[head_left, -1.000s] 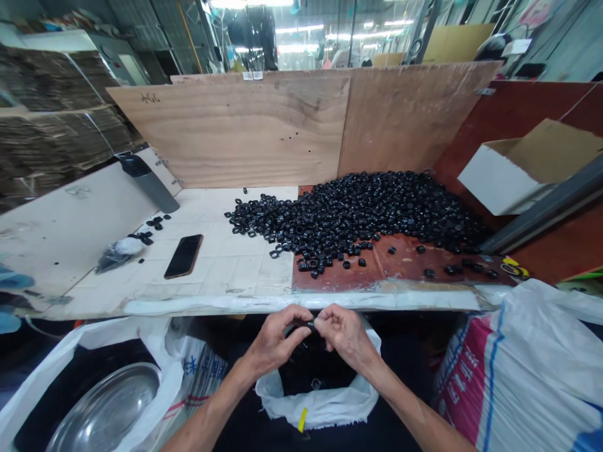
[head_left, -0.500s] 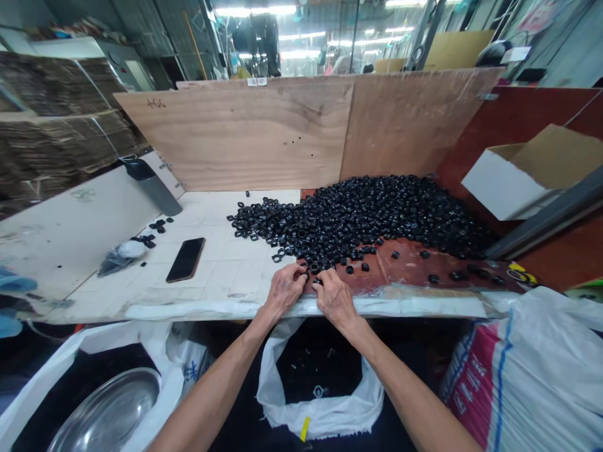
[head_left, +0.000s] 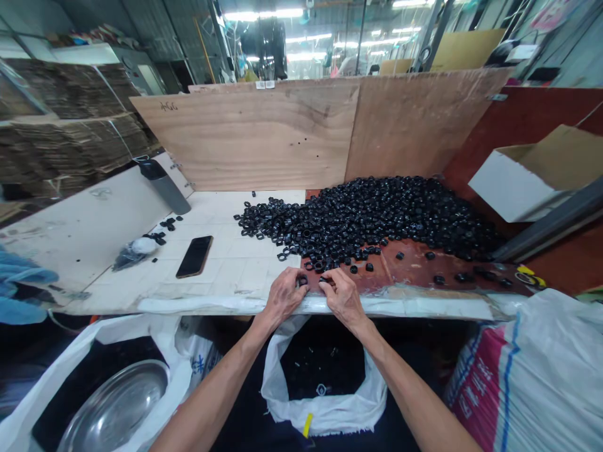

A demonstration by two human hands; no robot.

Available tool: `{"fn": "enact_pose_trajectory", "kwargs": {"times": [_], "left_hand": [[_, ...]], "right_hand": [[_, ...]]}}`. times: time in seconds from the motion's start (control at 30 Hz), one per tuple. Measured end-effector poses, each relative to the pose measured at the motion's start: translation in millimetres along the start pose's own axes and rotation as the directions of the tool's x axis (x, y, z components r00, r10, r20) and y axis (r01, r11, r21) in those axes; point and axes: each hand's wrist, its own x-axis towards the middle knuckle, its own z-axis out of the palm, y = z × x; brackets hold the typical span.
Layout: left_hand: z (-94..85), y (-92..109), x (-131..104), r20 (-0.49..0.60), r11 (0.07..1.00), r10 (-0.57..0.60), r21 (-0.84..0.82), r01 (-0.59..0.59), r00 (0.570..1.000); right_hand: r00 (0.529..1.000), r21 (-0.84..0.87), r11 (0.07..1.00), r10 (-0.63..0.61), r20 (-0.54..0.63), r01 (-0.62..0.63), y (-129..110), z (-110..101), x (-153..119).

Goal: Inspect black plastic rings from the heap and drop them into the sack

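My left hand (head_left: 285,294) is at the table's front edge, its thumb and fingers pinching a small black ring-shaped part (head_left: 303,281). Just to the right, my right hand (head_left: 343,296) has its fingertips closed on another small black part (head_left: 323,279), mostly covered by the fingers. Beyond both hands spreads a large heap of black plastic rings (head_left: 377,210), highest toward the back right. Below the hands, an open white woven sack (head_left: 325,414) holds a dark mass with a pale ring (head_left: 321,390) lying on it.
A phone (head_left: 195,256), a dark bottle (head_left: 164,187) and a small plastic bag (head_left: 136,251) are on the left. Plywood boards (head_left: 254,138) wall the back. A white carton (head_left: 518,182) leans at right. Sacks stand both sides, the left one holding a metal bowl (head_left: 117,408).
My hands have drawn slightly apart, and the black ring in my left fingers shows more plainly. The whole view has shifted a little, and blue material shows more at the left edge.
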Motion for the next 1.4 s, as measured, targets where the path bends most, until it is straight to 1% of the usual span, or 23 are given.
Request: {"fn": "enact_pose_trajectory", "kwargs": {"times": [0.07,0.1,0.17,0.23,0.3,0.33,0.4,0.47,0.57,0.63,0.73,0.87,0.93,1.0,1.13,1.2,1.27,1.4], "left_hand": [[1.9,3,0,-0.011,0.999,0.019,-0.050,-0.020,1.000],[1.8,5,0,-0.016,0.995,0.012,-0.100,-0.013,1.000],[-0.4,9,-3,-0.016,0.966,-0.045,-0.257,0.040,0.999],[-4.1,16,-6,0.027,0.878,-0.126,-0.463,0.124,0.992],[-7.3,23,-10,0.110,0.737,-0.175,-0.645,0.204,0.978],[-8.3,26,-12,0.155,0.669,-0.184,-0.704,0.239,0.971],[-8.6,32,-16,0.215,0.566,-0.204,-0.770,0.294,0.955],[-7.1,36,-21,0.231,0.526,-0.214,-0.791,0.311,0.949],[-4.1,39,-26,0.230,0.535,-0.177,-0.794,0.290,0.957],[-2.6,40,-30,0.218,0.563,-0.147,-0.783,0.263,0.965],[-1.4,41,-35,0.170,0.623,-0.117,-0.755,0.205,0.979],[-0.6,42,-43,0.129,0.664,-0.072,-0.734,0.144,0.989],[-0.2,42,-46,0.126,0.683,-0.063,-0.718,0.135,0.990],[0.5,42,-50,0.124,0.691,-0.069,-0.710,0.137,0.990],[3.1,42,-56,0.145,0.647,-0.099,-0.742,0.174,0.984],[4.4,42,-59,0.145,0.647,-0.093,-0.743,0.170,0.985],[5.2,43,-62,0.118,0.681,-0.066,-0.720,0.131,0.991],[5.7,44,-65,0.083,0.774,0.005,-0.631,0.048,0.997]], "right_hand": [[1.000,0.057,0.998,-0.004,0.013,0.003,-1,-2,0],[1.000,0.089,0.996,-0.001,0.017,-0.001,-2,-3,0],[1.000,0.159,0.987,0.015,0.024,-0.019,-4,-6,1],[0.999,0.231,0.972,0.027,0.027,-0.032,-5,-8,1],[0.999,0.299,0.954,0.031,0.017,-0.034,-6,-8,1],[0.999,0.330,0.943,0.034,0.008,-0.035,-6,-8,0],[0.999,0.378,0.924,0.052,0.006,-0.051,-8,-9,-4],[0.997,0.388,0.919,0.070,0.011,-0.069,-12,-11,-9],[0.999,0.355,0.933,0.053,0.011,-0.054,-19,-17,-16],[1.000,0.327,0.945,0.019,0.016,-0.023,-23,-22,-19],[1.000,0.282,0.959,-0.019,0.025,0.011,-28,-26,-22],[1.000,0.227,0.974,0.015,-0.004,-0.014,-30,-22,-30],[0.999,0.198,0.980,0.031,-0.021,-0.026,-32,-19,-34],[1.000,0.161,0.987,0.011,-0.019,-0.008,-35,-18,-38],[0.994,0.167,0.982,-0.095,0.053,0.085,-40,-27,-43],[0.989,0.173,0.979,-0.125,0.082,0.109,-40,-32,-45],[0.989,0.126,0.987,-0.117,0.095,0.105,-39,-34,-46],[0.984,-0.049,0.995,-0.079,0.158,0.088,-37,-32,-50]]}}
